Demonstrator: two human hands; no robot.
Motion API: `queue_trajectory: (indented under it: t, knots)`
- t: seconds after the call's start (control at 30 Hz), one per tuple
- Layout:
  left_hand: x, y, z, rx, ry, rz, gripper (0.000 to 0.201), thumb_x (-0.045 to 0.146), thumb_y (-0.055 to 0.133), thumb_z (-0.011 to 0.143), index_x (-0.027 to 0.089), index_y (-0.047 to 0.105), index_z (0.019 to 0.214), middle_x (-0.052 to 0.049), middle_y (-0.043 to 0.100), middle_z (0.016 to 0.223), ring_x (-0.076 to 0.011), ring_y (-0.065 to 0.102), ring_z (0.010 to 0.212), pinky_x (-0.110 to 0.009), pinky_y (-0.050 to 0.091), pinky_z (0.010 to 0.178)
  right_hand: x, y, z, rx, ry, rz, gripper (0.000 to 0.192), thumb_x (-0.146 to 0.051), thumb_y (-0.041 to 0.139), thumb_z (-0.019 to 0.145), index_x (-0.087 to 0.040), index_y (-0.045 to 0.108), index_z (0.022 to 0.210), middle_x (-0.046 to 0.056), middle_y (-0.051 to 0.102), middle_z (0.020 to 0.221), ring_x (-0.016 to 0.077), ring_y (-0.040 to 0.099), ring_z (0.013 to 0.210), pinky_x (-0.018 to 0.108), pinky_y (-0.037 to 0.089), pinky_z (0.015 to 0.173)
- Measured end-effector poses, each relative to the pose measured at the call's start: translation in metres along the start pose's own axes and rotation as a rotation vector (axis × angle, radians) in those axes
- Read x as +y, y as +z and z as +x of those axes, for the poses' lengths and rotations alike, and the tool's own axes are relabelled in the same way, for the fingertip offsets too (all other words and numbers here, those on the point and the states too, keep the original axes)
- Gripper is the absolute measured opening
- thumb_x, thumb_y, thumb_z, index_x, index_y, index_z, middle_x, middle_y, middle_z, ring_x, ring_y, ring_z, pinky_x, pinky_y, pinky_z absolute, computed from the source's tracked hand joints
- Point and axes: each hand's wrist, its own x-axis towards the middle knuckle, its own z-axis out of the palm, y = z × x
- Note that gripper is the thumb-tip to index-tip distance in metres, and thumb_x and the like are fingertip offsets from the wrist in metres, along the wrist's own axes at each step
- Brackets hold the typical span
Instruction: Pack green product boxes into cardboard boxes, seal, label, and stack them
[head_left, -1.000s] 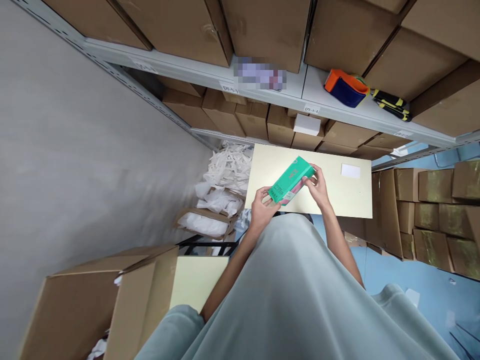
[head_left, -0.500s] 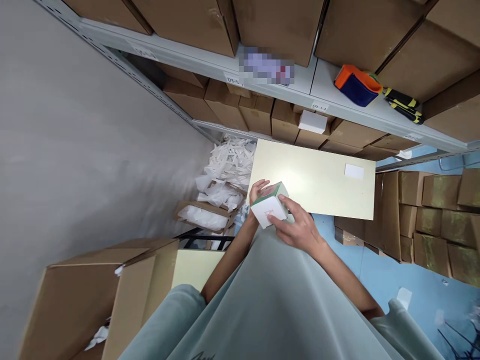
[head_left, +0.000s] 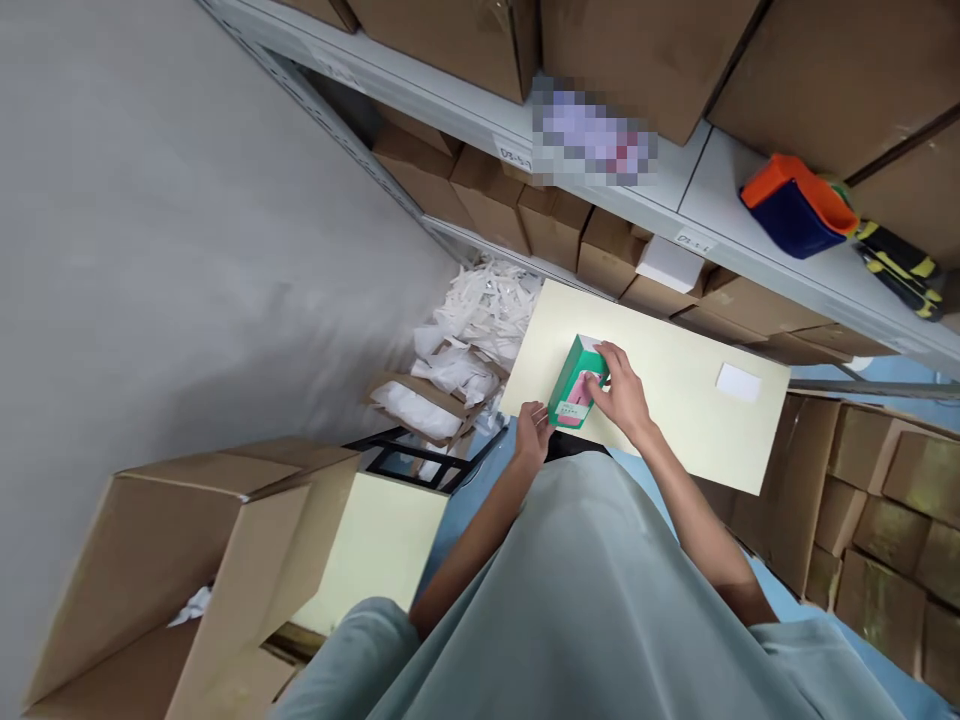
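A small green box (head_left: 572, 380) with a pink and white side lies on the pale yellow table (head_left: 675, 400), near its left front corner. My right hand (head_left: 619, 393) rests on the box's right side and grips it. My left hand (head_left: 534, 432) is at the box's near end, fingers touching its lower corner. A pale green garment covers my body below both forearms.
A white card (head_left: 738, 382) lies on the table's right part. Metal shelving behind holds brown cartons (head_left: 487, 205), a white box (head_left: 670, 263), an orange-blue tape dispenser (head_left: 795, 205) and a yellow-black tool (head_left: 904, 268). White plastic bags (head_left: 469, 330) pile left. An open carton (head_left: 187, 560) stands at lower left.
The box was held up and turned in both hands; now it lies down on the table with its green face up. My view has shifted left and closer.
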Motion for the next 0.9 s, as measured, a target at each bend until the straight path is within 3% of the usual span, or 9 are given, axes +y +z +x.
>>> queue_trajectory:
  t: [0.13,0.3,0.4,0.5,0.57,0.67,0.77,0.9]
  knots:
    - [0.015,0.026,0.021,0.050,-0.014,-0.093,0.027,0.044,0.074,0.092,0.025,0.056,0.097,-0.002,0.061,0.089,-0.0140,0.067,0.077,-0.025,0.063,0.073,0.024,0.021,0.074,-0.152,-0.003,-0.087,0.060,-0.037,0.060,0.102,-0.019,0.062,0.159,0.019,0.061,0.162,0.0372,0.073,0.128,0.060,0.063,0.115]
    - [0.039,0.064,0.053,0.079,-0.030,-0.168,0.021,0.040,0.069,0.097,0.024,0.058,0.104,-0.006,0.062,0.093,-0.0186,0.072,0.088,-0.031,0.067,0.083,0.037,0.047,0.157,-0.304,0.080,-0.191,0.063,-0.030,0.058,0.101,-0.014,0.059,0.162,0.022,0.059,0.163,0.0379,0.072,0.130,0.058,0.059,0.119]
    - [0.048,0.079,0.065,0.056,-0.018,-0.192,0.025,0.038,0.075,0.093,0.024,0.057,0.105,-0.007,0.066,0.098,-0.0204,0.073,0.094,-0.035,0.066,0.092,0.041,0.051,0.185,-0.389,0.170,-0.279,0.068,-0.026,0.057,0.102,-0.011,0.052,0.168,0.026,0.055,0.166,0.0373,0.071,0.136,0.055,0.055,0.123]
    - [0.051,0.080,0.063,0.009,-0.021,-0.211,0.026,0.031,0.080,0.089,0.022,0.059,0.102,-0.010,0.070,0.104,-0.0226,0.074,0.101,-0.043,0.063,0.106,0.043,0.047,0.191,-0.451,0.227,-0.346,0.075,-0.021,0.054,0.101,-0.009,0.045,0.174,0.027,0.047,0.174,0.0365,0.070,0.140,0.051,0.054,0.125]
    - [0.050,0.070,0.052,-0.017,-0.013,-0.240,0.025,0.025,0.083,0.085,0.021,0.063,0.100,-0.013,0.072,0.107,-0.0249,0.075,0.103,-0.048,0.061,0.113,0.043,0.044,0.182,-0.437,0.211,-0.376,0.076,-0.025,0.054,0.101,-0.008,0.043,0.175,0.030,0.040,0.179,0.0387,0.072,0.138,0.051,0.055,0.122]
    - [0.049,0.038,0.024,-0.046,0.046,-0.332,0.026,0.018,0.087,0.080,0.020,0.071,0.100,-0.015,0.075,0.114,-0.0271,0.075,0.107,-0.052,0.057,0.120,0.038,0.042,0.152,-0.351,0.109,-0.373,0.079,-0.041,0.055,0.102,-0.013,0.044,0.175,0.033,0.035,0.181,0.0394,0.080,0.120,0.055,0.062,0.111]
    - [0.045,-0.013,-0.009,-0.050,0.119,-0.436,0.028,0.020,0.090,0.078,0.019,0.075,0.102,-0.017,0.079,0.121,-0.0305,0.076,0.114,-0.055,0.055,0.123,0.023,0.048,0.111,-0.366,-0.057,-0.258,0.081,-0.053,0.053,0.100,-0.016,0.048,0.172,0.031,0.043,0.177,0.0363,0.083,0.105,0.057,0.068,0.099]
    - [0.030,-0.097,-0.046,-0.013,0.185,-0.491,0.026,0.031,0.089,0.083,0.020,0.077,0.104,-0.019,0.079,0.137,-0.0353,0.073,0.134,-0.053,0.051,0.128,-0.019,0.075,0.049,-0.549,-0.248,-0.122,0.083,-0.067,0.054,0.100,-0.014,0.057,0.164,0.031,0.058,0.164,0.0369,0.083,0.104,0.055,0.070,0.090]
